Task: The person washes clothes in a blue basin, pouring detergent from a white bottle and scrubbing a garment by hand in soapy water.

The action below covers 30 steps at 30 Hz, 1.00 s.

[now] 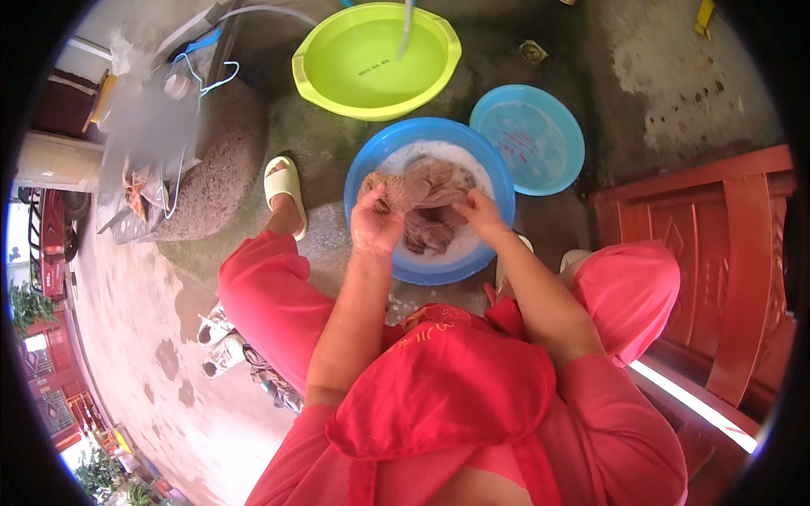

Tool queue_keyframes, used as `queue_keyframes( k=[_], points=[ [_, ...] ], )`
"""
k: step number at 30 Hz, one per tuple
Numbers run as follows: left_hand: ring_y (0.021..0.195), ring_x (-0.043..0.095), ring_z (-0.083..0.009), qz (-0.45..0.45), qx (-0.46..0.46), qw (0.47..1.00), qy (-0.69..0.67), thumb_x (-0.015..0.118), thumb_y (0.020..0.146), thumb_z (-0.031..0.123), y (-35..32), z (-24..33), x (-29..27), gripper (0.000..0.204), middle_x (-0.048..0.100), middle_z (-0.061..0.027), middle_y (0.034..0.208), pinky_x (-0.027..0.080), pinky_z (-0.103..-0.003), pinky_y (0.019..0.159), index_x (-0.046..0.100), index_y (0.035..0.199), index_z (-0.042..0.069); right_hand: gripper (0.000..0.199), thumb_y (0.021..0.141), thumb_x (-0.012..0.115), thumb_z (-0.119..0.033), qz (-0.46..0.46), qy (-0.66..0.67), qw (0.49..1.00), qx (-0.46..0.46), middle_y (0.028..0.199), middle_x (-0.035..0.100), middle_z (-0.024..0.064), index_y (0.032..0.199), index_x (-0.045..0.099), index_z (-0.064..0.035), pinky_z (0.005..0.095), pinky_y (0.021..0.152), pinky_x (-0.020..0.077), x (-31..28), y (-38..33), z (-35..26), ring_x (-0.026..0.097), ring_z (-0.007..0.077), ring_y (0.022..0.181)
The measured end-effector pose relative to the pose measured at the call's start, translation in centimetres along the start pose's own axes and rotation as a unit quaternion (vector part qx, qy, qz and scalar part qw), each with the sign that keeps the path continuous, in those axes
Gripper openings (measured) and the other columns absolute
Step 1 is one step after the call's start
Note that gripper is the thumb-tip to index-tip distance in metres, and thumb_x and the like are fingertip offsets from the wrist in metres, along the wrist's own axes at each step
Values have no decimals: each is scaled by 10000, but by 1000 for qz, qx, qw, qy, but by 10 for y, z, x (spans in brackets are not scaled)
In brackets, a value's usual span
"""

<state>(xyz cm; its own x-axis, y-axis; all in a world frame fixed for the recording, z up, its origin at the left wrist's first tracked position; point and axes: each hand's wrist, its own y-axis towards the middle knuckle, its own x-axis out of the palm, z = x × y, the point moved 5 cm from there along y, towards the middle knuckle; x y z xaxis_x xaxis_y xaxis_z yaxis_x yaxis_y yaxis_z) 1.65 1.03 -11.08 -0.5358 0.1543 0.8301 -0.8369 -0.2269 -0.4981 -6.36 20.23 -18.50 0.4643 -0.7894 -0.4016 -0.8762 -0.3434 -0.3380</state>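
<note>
Between my knees stands a blue basin [504, 211] with white suds. A wet, brownish-pink piece of cloth [434, 190] lies bunched in it, partly lifted at its left end. My left hand [378, 221] grips that raised end from below at the basin's left side. At the right side my right hand [481, 212] pinches another part of the same cloth. The cloth stretches from one hand to the other, above the foam. Its lower folds are sunk in the suds.
A yellow-green tub [371, 76] of water, with a stream or hose into it, stands beyond. A light blue basin [540, 139] is at the right. Shoes [221, 341] lie left; a red wooden door [692, 253] rises right. Hangers [202, 84] and plastic bags are at the far left.
</note>
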Motion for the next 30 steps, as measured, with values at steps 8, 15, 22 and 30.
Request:
queue_keyframes(
  k=[8,15,22,30],
  points=[
    [991,489,-310,147,72,986,38,537,811,56,13,18,-18,339,494,-140,1024,487,-406,827,447,1127,-30,179,810,614,-160,66,433,897,-59,715,451,-27,765,472,-60,227,593,354,-39,-21,-123,396,78,657],
    [1129,434,-275,-23,-174,977,120,417,893,409,-30,-43,39,486,414,-111,1237,401,-400,906,376,1261,94,143,784,618,-88,2,274,930,-246,779,530,14,818,483,-57,261,691,421,-12,-69,-206,506,99,774],
    [1200,364,-237,-268,-64,961,7,374,896,356,-27,-53,-3,488,359,-88,1319,336,-377,975,327,1309,100,195,790,586,-301,-105,-15,952,-289,736,605,133,879,563,-129,403,616,460,61,-119,-179,595,318,695],
    [996,542,-239,-197,-213,956,-40,448,830,330,5,-74,-25,399,579,-90,1066,431,-382,867,522,1127,74,319,851,453,-408,69,-118,987,-79,712,603,164,772,577,-125,461,584,450,14,-23,-91,585,345,658]
  ],
)
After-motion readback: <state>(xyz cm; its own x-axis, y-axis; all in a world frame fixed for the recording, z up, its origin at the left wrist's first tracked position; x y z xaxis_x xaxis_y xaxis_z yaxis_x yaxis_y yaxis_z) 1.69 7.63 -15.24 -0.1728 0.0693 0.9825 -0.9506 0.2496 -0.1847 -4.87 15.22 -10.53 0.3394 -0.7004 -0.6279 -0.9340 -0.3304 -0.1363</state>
